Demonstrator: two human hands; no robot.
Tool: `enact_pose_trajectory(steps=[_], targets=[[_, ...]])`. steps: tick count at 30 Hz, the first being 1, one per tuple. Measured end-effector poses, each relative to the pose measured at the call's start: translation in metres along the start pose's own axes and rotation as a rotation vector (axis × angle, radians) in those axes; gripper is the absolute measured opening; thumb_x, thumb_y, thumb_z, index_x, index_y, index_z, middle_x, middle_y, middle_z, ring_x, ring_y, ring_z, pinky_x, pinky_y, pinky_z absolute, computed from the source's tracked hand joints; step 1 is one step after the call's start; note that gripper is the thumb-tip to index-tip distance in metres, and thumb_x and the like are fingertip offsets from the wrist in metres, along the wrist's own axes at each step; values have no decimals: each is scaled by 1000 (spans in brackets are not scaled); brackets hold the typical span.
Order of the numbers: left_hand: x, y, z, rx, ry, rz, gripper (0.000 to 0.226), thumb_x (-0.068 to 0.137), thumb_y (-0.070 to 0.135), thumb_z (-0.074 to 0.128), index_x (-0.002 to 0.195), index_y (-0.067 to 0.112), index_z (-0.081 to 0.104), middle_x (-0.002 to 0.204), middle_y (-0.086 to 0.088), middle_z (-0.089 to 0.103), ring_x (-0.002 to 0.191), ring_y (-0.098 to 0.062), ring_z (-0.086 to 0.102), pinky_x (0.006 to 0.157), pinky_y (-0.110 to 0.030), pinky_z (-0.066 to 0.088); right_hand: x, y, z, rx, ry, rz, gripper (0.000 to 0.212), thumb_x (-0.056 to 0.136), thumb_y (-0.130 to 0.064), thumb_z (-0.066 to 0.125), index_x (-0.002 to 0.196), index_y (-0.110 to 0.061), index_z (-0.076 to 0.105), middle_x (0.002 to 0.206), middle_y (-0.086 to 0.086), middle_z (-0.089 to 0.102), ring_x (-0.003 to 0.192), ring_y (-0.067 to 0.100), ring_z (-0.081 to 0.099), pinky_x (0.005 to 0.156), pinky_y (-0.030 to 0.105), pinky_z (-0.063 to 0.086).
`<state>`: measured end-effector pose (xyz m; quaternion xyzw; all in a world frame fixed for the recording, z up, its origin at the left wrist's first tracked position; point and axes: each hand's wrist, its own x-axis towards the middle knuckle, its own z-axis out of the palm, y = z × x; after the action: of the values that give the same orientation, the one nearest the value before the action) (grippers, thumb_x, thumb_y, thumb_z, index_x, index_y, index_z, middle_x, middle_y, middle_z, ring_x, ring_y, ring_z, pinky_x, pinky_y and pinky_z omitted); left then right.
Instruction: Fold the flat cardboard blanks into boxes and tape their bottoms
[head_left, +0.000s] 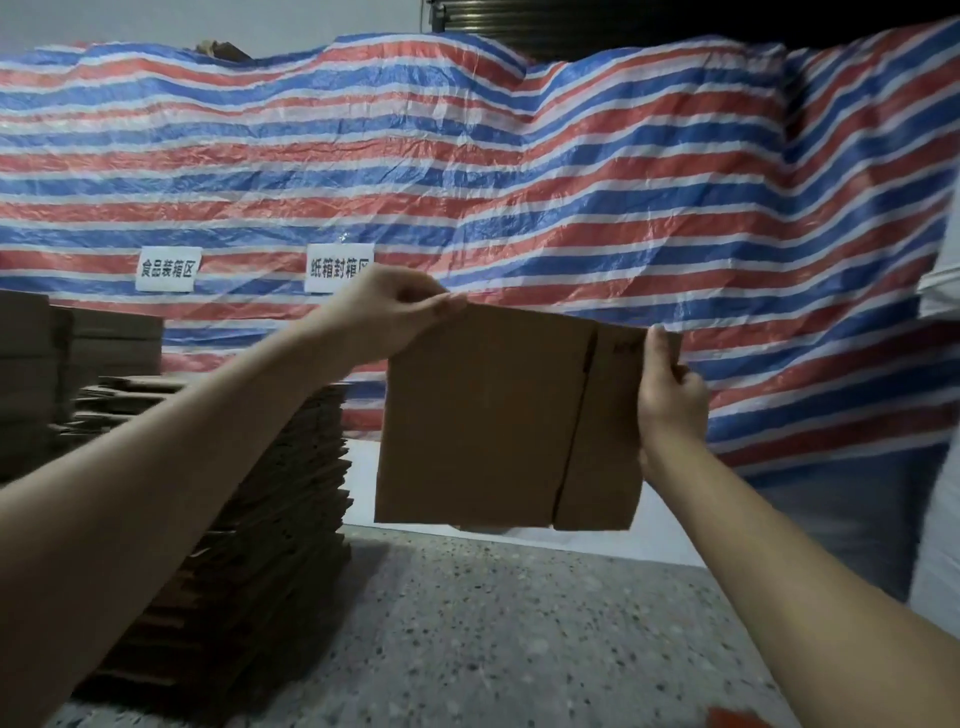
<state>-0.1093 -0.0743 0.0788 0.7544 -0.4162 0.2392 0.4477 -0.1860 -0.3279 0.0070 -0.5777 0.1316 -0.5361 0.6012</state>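
Observation:
A flat brown cardboard blank (483, 415) hangs upright in the air in front of me, above the speckled table (493, 634). My left hand (395, 312) pinches its top left corner between thumb and fingers. My right hand (670, 395) grips its right edge, thumb on the near face and fingers curled behind. A vertical crease runs down the blank's right part. A tall stack of flat cardboard blanks (249, 545) stands on the table at the left.
More stacked cardboard (78, 364) sits further back left. A red, white and blue striped tarp (519, 171) with two white paper signs (166, 268) hangs behind the table. A small red object (732, 719) shows at the bottom right edge.

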Motion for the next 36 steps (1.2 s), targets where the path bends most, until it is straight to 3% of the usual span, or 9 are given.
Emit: enact_pose_trajectory(steps=[3,8,12,14,16,23,29,32,36], targets=[[-33,-17,38,-238,173,-170,19,88,49,67,84,30,71,71,21,71,68,7,64,54,-8,48,-23,19,-15,-67,58,38,43,92,-69,51,91,-27,56,83,-7,61,74,9,59,57,22,39],[-99,-53,96,-448,300,-518,36,89,57,62,88,22,71,91,-2,74,91,-19,70,86,-39,58,-68,67,-50,-201,64,79,47,91,-67,53,89,-20,60,79,1,63,69,15,61,55,24,41],[-134,-75,125,-455,228,-667,41,94,56,54,88,19,70,88,-6,73,90,-23,70,86,-46,57,-95,101,-72,-254,65,224,55,89,-67,54,93,-12,61,86,14,66,71,23,63,59,31,47],[-144,-84,133,-506,204,-699,41,94,57,53,88,20,70,84,-2,74,88,-20,70,77,-39,58,-106,111,-78,-270,67,261,70,82,-75,52,98,-7,61,90,15,65,76,25,63,62,33,45],[-148,-88,137,-538,212,-720,40,93,59,52,84,24,68,80,4,74,85,-16,69,68,-31,53,-111,113,-81,-261,79,267,74,73,-80,48,91,-8,61,82,13,63,70,24,61,57,32,44],[-141,-88,138,-525,248,-711,33,92,60,55,82,30,64,88,5,69,87,-11,64,67,-27,47,-101,111,-82,-267,30,296,63,90,-72,48,65,-15,51,49,-6,50,52,15,52,52,29,37],[-133,-88,138,-519,181,-772,22,95,46,57,88,26,63,93,-2,68,90,-18,64,77,-35,53,-98,108,-79,-230,4,353,62,93,-66,50,81,-8,66,78,13,70,77,27,68,64,34,47],[-131,-89,131,-550,78,-810,28,93,46,59,100,20,66,93,-6,72,89,-21,67,71,-33,51,-96,105,-78,-210,-1,384,59,95,-62,52,86,-5,65,89,19,71,85,30,68,71,37,47],[-127,-90,117,-675,-122,-853,31,92,41,63,98,11,70,87,-10,76,86,-23,71,84,-37,54,-96,101,-79,-219,-16,434,63,95,-62,51,102,-1,66,104,23,71,98,36,67,93,45,51]])
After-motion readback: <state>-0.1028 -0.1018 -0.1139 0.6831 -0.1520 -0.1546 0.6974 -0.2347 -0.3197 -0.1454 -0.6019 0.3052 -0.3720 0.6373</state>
